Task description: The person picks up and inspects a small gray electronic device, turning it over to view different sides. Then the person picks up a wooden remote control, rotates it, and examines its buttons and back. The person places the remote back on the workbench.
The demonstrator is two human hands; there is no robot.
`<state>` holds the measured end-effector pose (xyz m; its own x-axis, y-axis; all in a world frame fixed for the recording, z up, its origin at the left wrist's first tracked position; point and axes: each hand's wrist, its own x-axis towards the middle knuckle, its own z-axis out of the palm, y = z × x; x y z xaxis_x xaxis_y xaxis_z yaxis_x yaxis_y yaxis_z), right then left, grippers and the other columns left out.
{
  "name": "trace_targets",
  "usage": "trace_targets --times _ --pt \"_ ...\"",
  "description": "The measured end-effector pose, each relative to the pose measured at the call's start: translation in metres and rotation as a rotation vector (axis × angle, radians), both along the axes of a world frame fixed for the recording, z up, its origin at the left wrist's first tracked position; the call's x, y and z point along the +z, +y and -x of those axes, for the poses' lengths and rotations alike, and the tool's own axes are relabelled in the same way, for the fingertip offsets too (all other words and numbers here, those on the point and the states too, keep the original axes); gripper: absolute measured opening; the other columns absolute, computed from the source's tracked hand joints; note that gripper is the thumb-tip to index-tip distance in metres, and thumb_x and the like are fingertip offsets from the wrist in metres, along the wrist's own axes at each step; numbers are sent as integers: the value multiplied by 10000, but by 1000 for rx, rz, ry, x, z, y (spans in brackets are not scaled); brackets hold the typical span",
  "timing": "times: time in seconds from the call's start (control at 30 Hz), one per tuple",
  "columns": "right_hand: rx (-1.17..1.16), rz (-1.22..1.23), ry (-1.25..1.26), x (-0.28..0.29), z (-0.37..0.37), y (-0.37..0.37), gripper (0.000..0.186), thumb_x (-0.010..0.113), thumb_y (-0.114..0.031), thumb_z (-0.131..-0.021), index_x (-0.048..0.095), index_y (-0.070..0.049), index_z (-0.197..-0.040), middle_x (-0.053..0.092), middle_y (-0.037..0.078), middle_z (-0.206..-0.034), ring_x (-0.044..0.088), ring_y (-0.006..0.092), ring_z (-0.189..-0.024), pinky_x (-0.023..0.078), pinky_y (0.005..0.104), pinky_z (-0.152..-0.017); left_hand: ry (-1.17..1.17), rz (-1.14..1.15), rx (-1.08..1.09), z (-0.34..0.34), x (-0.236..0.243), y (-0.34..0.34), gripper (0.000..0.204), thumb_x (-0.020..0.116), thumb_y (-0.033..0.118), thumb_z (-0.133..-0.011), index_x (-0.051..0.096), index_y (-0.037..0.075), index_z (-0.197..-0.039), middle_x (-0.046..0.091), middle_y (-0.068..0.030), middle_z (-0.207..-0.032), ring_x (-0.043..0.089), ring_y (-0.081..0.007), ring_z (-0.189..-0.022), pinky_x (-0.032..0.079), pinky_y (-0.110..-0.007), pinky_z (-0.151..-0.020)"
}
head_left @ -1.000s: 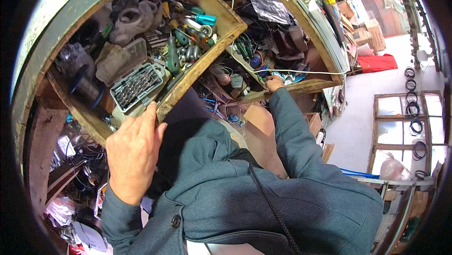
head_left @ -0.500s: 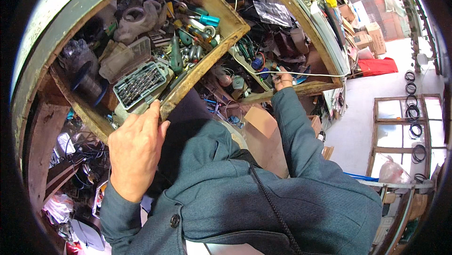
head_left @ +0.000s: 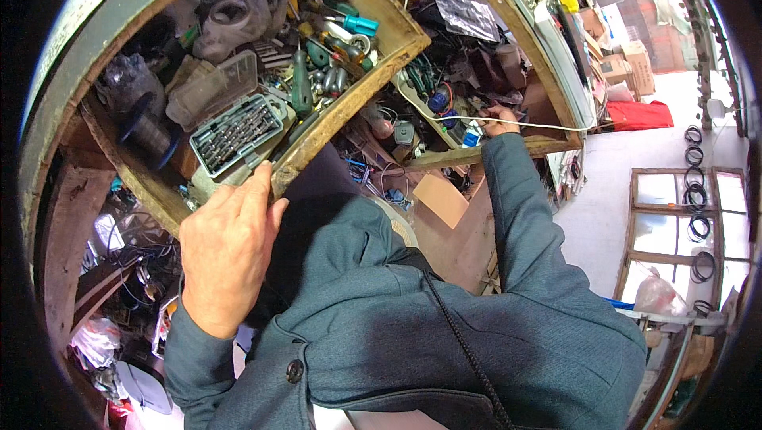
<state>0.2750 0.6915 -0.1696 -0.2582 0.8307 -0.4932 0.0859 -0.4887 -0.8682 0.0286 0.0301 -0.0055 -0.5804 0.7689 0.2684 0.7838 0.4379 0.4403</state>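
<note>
My left hand (head_left: 230, 251) is closed over the front edge of an open wooden drawer (head_left: 298, 164), its fingers bent around the wood. Just beyond the fingertips, inside this drawer, a small clear-lidded case (head_left: 236, 138) lies open with a row of drill bits in it. A green-handled screwdriver (head_left: 301, 84) is beside the case. Out to the right, my right hand (head_left: 502, 122) reaches into a second wooden drawer (head_left: 524, 146), fingers curled; what they hold is too small to make out. A white cable (head_left: 540, 125) runs across that hand. Left of it sits a blue-and-white packet (head_left: 471, 137).
A wire spool (head_left: 149, 142) and tape rolls (head_left: 230, 15) fill the left drawer's far side. Pliers (head_left: 417, 77) and small parts crowd the right drawer. A cardboard piece (head_left: 440, 200) lies below. Black coils (head_left: 695, 196) hang on the right wall.
My right hand has moved to the right inside the right drawer, uncovering the blue-and-white packet. The left hand stays on the drawer edge. The view has shifted slightly.
</note>
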Motion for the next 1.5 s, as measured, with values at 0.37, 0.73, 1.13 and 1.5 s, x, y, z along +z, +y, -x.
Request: trace_targets --times 0.37,0.73,1.13,1.5 --pt "-100 -33 -33 -14 -9 14 352 484 57 -818 436 7 -1164 409 227 -1241 566 426 -1058 523 629 -862 -7 -12 1 0 -1 1 485 786 130 -799 632 31 -1248 664 -104 -849 643 -263 -767 528 -386 -669" --pt "645 -971 -1030 -17 -4 4 307 513 -81 -887 817 -102 -930 767 122 -1039 708 272 -1002 545 340 -922 -34 4 14 -2 1 2 514 789 118 -799 621 37 -1278 668 -121 -857 642 -283 -778 523 -390 -691" --pt "1465 -902 -1645 -18 -3 61 278 593 -245 -925 790 -157 -1099 722 168 -1190 698 317 -1087 532 405 -982 -44 2 18 -2 1 4 523 797 95 -774 629 30 -1265 667 -123 -846 636 -281 -761 520 -390 -679" --pt "889 -1128 -1756 -10 -7 30 333 635 -329 -840 748 -63 -1006 719 267 -990 721 385 -941 570 495 -804 -69 -35 0 1 2 4 501 794 75 -777 634 11 -1247 670 -137 -852 645 -286 -764 523 -392 -687"
